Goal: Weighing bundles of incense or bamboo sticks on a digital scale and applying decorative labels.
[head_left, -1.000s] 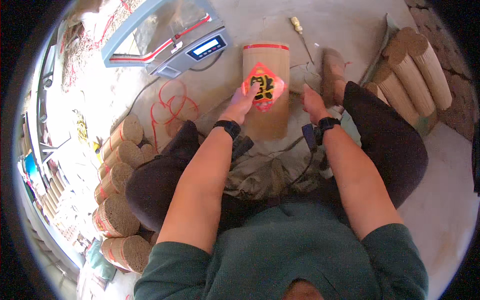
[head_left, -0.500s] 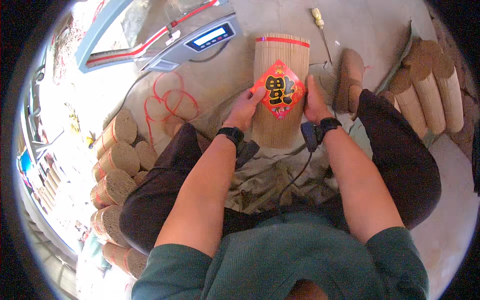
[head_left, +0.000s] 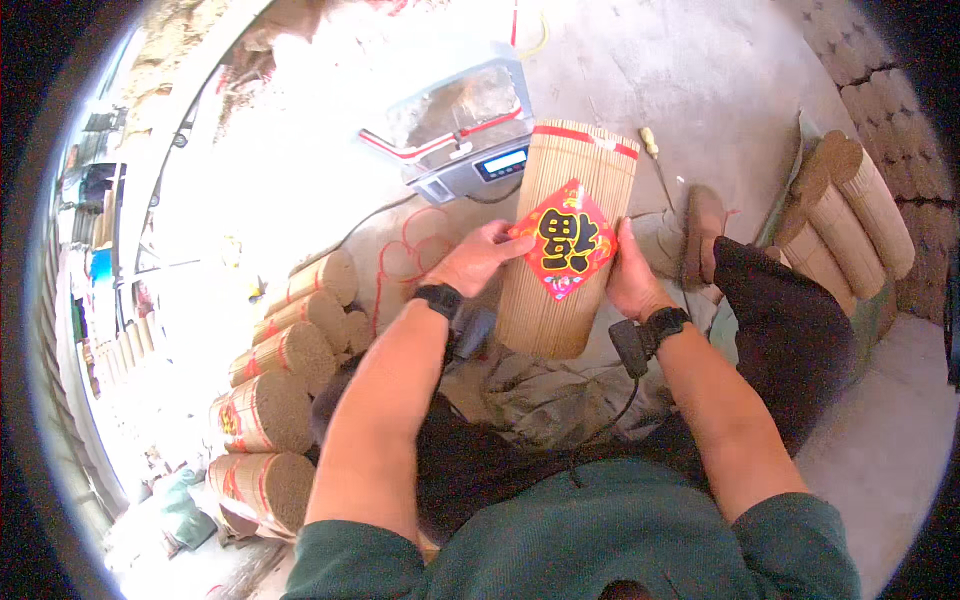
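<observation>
A thick bundle of thin tan sticks (head_left: 545, 325) is held between my two hands, slightly tilted, with a red tape band (head_left: 590, 136) round its far end. On its upper face lies a red diamond-shaped paper label (head_left: 597, 262) with a dark, gold-edged character. My left hand (head_left: 476, 260) grips the left side, its thumb resting on the label's left corner. From the right, my right hand (head_left: 634, 275) presses its palm and fingers along the bundle's side, near the label's right corner. The undersides of the bundle and my fingers beneath it are hidden.
Similar bundles (head_left: 285, 412) are stacked at my left, and several more (head_left: 868, 215) lean at my right. Ahead stands a digital scale (head_left: 465, 170) with a lit display. A light-handled pointed tool (head_left: 650, 142) and red cord (head_left: 408, 250) lie on the floor.
The bundle has come nearer and tilted, its far end leaning to the right, with both hands still on it. My view has shifted, showing more of the scale and the left stack.
</observation>
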`<state>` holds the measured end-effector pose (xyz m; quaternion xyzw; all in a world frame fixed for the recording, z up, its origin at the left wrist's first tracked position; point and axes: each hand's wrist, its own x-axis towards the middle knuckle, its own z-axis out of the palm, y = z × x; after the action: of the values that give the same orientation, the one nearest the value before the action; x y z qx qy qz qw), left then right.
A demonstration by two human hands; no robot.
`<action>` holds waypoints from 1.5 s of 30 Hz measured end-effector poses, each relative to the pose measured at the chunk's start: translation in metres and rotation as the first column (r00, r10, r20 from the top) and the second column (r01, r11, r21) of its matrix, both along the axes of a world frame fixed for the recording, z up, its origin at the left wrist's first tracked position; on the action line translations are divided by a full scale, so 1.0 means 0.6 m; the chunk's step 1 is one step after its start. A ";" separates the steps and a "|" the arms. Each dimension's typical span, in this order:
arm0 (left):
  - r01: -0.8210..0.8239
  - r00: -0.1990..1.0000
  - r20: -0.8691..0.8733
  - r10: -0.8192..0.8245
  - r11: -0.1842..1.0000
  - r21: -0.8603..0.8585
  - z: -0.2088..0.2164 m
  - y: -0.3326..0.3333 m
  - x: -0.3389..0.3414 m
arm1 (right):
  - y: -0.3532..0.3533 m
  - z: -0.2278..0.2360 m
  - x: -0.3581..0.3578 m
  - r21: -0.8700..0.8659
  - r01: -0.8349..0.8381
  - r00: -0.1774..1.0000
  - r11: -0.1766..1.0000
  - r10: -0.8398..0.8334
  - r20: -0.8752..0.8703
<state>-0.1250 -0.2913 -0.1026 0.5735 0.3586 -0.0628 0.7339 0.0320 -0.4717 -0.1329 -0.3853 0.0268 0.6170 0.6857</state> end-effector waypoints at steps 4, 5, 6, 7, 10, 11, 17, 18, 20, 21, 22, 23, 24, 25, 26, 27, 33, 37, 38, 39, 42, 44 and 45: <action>0.090 0.996 -0.014 -0.089 0.992 0.086 0.138 0.044 -0.036 | 0.031 0.097 -0.045 0.141 -0.048 0.998 0.989 0.041 0.051; 0.077 0.997 -0.016 -0.076 0.990 0.115 0.179 0.051 -0.049 | 0.043 0.126 -0.058 0.212 -0.052 0.998 0.976 0.043 0.044; 0.046 0.998 0.022 -0.050 0.988 0.150 0.225 0.061 -0.056 | 0.056 0.161 -0.066 0.265 -0.034 0.996 0.964 0.011 0.088; 0.010 0.998 0.060 -0.021 0.984 0.180 0.263 0.065 -0.058 | 0.064 0.189 -0.068 0.267 -0.036 0.996 0.963 0.013 0.088; 0.009 0.999 0.031 -0.024 0.913 0.407 0.387 0.071 -0.063 | 0.093 0.277 -0.065 0.405 -0.092 0.990 0.910 0.040 0.136; 0.023 1.000 -0.023 -0.013 0.864 0.503 0.423 0.065 -0.066 | 0.091 0.302 -0.066 0.456 -0.119 0.986 0.882 0.051 0.158; -0.218 0.976 0.139 0.169 0.797 0.563 0.548 -0.021 -0.099 | 0.075 0.426 -0.063 0.553 -0.282 0.928 0.784 0.076 0.366; -0.262 0.965 0.144 0.218 0.813 0.520 0.545 -0.037 -0.103 | 0.070 0.435 -0.061 0.488 -0.297 0.926 0.821 0.122 0.358; -0.328 0.945 0.129 0.301 0.865 0.380 0.527 -0.067 -0.113 | 0.065 0.439 -0.062 0.436 -0.325 0.914 0.839 0.161 0.372; -0.379 0.925 0.122 0.360 0.897 0.227 0.510 -0.078 -0.115 | 0.064 0.434 -0.058 0.384 -0.341 0.905 0.858 0.188 0.382; -0.439 0.895 0.159 0.416 0.885 0.155 0.487 -0.091 -0.113 | 0.059 0.422 -0.059 0.428 -0.333 0.910 0.840 0.168 0.379; -0.522 0.851 0.125 0.510 0.849 0.086 0.462 -0.103 -0.113 | 0.057 0.407 -0.054 0.397 -0.308 0.917 0.864 0.158 0.367; -0.535 0.840 0.088 0.535 0.844 -0.024 0.439 -0.117 -0.121 | 0.054 0.389 -0.050 0.314 -0.378 0.899 0.871 0.263 0.351; -0.532 0.843 0.074 0.533 0.846 -0.037 0.415 -0.123 -0.125 | 0.050 0.369 -0.046 0.262 -0.456 0.873 0.851 0.369 0.319; -0.533 0.833 0.095 0.545 0.836 -0.130 0.387 -0.127 -0.127 | 0.053 0.346 -0.047 0.190 -0.467 0.867 0.864 0.404 0.293; -0.530 0.819 0.115 0.562 0.818 -0.221 0.362 -0.127 -0.127 | 0.052 0.324 -0.046 0.203 -0.477 0.864 0.855 0.413 0.290; -0.546 0.798 0.026 0.603 0.739 -0.394 0.206 -0.094 -0.137 | 0.070 0.223 -0.043 0.015 -0.493 0.849 0.870 0.478 0.225; -0.515 0.790 0.003 0.613 0.665 -0.541 0.110 -0.054 -0.128 | 0.106 0.175 -0.025 -0.053 -0.542 0.807 0.839 0.536 0.247; -0.518 0.779 0.005 0.627 0.648 -0.559 0.092 -0.046 -0.124 | 0.117 0.162 -0.021 -0.088 -0.536 0.806 0.839 0.541 0.240; -0.505 0.780 0.017 0.625 0.646 -0.573 0.077 -0.038 -0.118 | 0.130 0.149 -0.017 -0.113 -0.533 0.807 0.839 0.544 0.231; -0.493 0.761 0.054 0.647 0.630 -0.600 0.048 -0.019 -0.102 | 0.159 0.109 -0.008 -0.091 -0.503 0.814 0.860 0.506 0.285; -0.450 0.743 0.143 0.654 0.646 -0.617 0.039 0.002 -0.090 | 0.189 0.083 -0.004 -0.113 -0.479 0.819 0.870 0.490 0.300; -0.468 0.739 0.120 0.663 0.633 -0.617 0.036 0.015 -0.085 | 0.205 0.072 -0.001 -0.092 -0.462 0.829 0.882 0.466 0.310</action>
<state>-0.1761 -0.2823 -0.0809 0.1953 0.3579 0.1734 0.8965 0.0312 -0.3485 -0.0900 -0.4805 -0.1758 0.6930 0.5078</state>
